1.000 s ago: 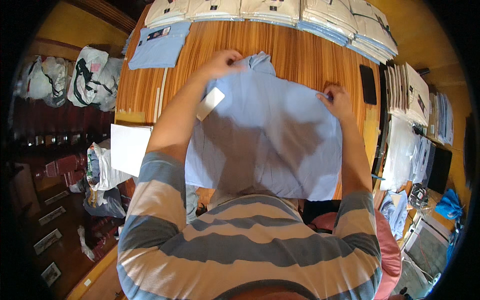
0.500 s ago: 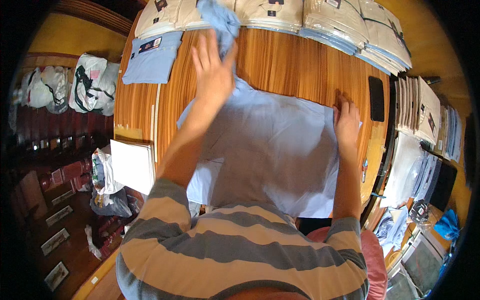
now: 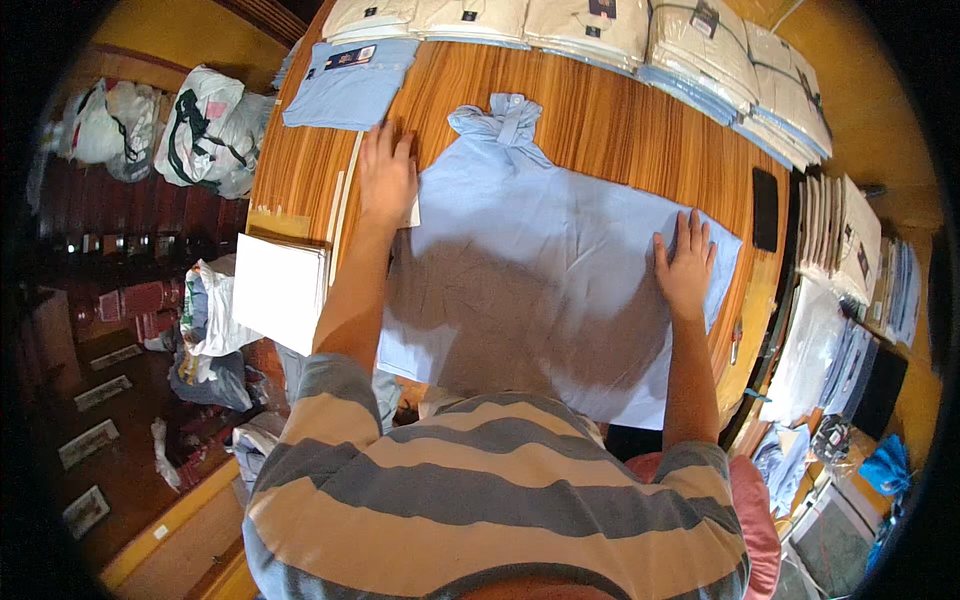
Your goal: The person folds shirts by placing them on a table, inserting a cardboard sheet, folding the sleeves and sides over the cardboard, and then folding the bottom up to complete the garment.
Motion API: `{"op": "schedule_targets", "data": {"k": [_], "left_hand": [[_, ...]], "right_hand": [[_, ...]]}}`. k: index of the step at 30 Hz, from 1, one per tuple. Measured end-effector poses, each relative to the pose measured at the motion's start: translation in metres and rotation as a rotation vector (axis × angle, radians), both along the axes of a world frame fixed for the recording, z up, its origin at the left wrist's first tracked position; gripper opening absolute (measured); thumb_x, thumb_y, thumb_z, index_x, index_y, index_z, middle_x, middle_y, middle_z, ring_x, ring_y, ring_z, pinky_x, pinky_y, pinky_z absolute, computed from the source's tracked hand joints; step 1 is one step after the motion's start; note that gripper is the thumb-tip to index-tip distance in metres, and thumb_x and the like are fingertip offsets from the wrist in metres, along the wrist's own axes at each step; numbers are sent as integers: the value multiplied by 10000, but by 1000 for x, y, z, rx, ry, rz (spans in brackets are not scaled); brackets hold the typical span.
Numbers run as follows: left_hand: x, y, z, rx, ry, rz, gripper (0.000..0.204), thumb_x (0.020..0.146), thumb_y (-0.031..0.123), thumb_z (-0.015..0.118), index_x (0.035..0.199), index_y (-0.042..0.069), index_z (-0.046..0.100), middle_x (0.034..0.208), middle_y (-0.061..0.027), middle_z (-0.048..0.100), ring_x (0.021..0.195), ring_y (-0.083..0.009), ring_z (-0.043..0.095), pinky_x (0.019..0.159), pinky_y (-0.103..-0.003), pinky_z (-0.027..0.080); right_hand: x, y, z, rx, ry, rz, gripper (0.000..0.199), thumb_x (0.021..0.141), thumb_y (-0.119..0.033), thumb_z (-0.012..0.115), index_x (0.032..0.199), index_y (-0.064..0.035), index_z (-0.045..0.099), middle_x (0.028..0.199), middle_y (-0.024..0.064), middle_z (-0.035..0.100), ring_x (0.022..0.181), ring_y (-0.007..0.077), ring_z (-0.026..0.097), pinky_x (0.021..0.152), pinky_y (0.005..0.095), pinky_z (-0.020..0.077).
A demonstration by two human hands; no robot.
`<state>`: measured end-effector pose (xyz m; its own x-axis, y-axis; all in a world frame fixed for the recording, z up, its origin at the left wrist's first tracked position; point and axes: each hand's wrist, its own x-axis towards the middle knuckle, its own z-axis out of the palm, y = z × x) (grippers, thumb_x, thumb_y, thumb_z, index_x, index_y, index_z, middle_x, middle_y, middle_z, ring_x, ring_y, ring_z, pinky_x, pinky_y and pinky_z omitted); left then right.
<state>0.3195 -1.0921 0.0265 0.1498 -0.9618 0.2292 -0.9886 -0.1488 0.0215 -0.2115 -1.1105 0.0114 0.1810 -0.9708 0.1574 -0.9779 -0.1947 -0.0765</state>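
A light blue shirt (image 3: 600,230) lies spread over the wooden table, creased in places, with my shadow across its middle. Its bunched collar (image 3: 500,125) points to the far side. At the shirt's upper left edge is my left hand (image 3: 388,182), open, fingers extended toward the far side; a small white piece, maybe a tag or card (image 3: 413,214), shows beside its wrist. My right hand (image 3: 686,265) rests open on the right part of the cloth, fingers spread. Neither hand grips anything visible.
A folded blue shirt (image 3: 350,85) lies at the far left, near a row of packed garments (image 3: 585,40) along the back. White boards (image 3: 280,290) are stacked at the left edge. A black phone (image 3: 764,208) and folded garments (image 3: 840,225) are on the right.
My left hand has moved left and nearer from the collar, which now lies nearer on the table. My right hand has come slightly nearer, onto the cloth. The whole view has shifted.
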Motion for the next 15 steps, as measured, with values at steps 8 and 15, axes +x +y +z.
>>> {"op": "schedule_targets", "data": {"k": [8, 15], "left_hand": [[-9, 116, 26, -2, 52, -204, 445, 962, 227, 690, 1381, 83, 642, 1605, -224, 435, 1493, -474, 373, 1211, -652, 305], [50, 116, 7, -221, 547, 298, 584, 934, -3, 585, 1510, 29, 487, 1563, -284, 455, 1457, -512, 396, 1217, -503, 371]], "right_hand": [[182, -66, 79, 253, -380, 270, 424, 945, -361, 735, 1304, -141, 677, 1119, 213, 749, 1032, 376, 735, 819, 502, 601], [256, -230, 26, 365, -438, 476, 546, 982, -294, 677, 1475, -112, 528, 1070, 236, 759, 1030, 451, 723, 886, 528, 586]]}}
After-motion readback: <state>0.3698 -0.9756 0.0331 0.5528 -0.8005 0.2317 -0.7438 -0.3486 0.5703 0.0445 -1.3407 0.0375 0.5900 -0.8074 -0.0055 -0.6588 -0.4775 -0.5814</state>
